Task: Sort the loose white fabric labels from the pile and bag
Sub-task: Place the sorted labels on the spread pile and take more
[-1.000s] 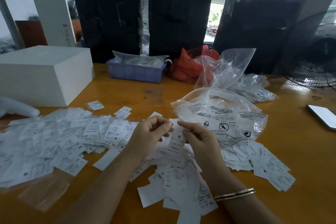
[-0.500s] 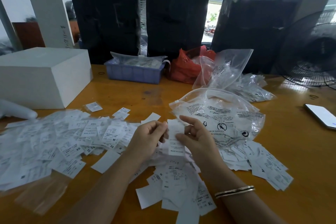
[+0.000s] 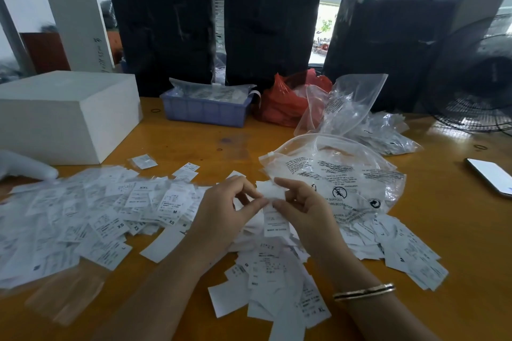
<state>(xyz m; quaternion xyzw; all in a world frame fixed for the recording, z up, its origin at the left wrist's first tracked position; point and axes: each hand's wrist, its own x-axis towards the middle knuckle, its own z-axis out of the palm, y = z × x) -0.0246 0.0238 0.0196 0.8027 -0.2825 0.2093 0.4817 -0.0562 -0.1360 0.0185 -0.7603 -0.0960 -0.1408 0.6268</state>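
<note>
Orange wooden counter point(image 3: 194, 141) across the whole lower view. Behind it, from 11 to 1 o'clock, three tall black wrapped bundles point(image 3: 266, 36). At 9 o'clock, resting on the counter, a large white box point(image 3: 66, 113); at 3 o'clock, a dark floor fan point(image 3: 476, 86).

Spread from 9 o'clock through 6 to 4 o'clock, the pile of white fabric labels point(image 3: 91, 219), flat and overlapping (size marks such as XXL, XS, M and XL legible on some). Just past centre toward 2 o'clock, a clear printed bag point(image 3: 346, 174) lying on the counter, its near edge overlapping labels. Beyond that, more crumpled clear bags point(image 3: 357, 102), a red plastic bag point(image 3: 285, 102) and, at 12 o'clock, a blue tray point(image 3: 206, 112) holding packets.

At centre, both hands together above the pile. Left hand point(image 3: 221, 213) with fingers curled, fingertips meeting the right hand's at a held label point(image 3: 273, 210) which hangs down between the hands; grip closed in a pinch on it. Right hand point(image 3: 307, 210) likewise pinching the same label, thumb and fingers curled round its upper part, a bangle point(image 3: 364, 291) on the wrist.

At 3 o'clock near the edge, a phone point(image 3: 491, 176) lying flat.
</note>
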